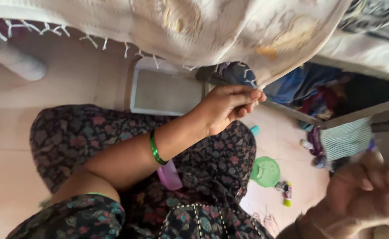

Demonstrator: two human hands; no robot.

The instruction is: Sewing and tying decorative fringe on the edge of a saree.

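Head view: two hands counted. Left hand (227, 108) pinched shut on the edge of one cream fringed cloth (212, 31), hanging at twelve o'clock. Right hand (365, 192) blurred at four o'clock; grip impossible to tell. One green bangle (156, 149), one green lid (265, 171) on the floor (8, 146).

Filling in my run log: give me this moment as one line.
left hand: pinching edge of cream fringed cloth | right hand: blurred, grip unclear | green lid on floor
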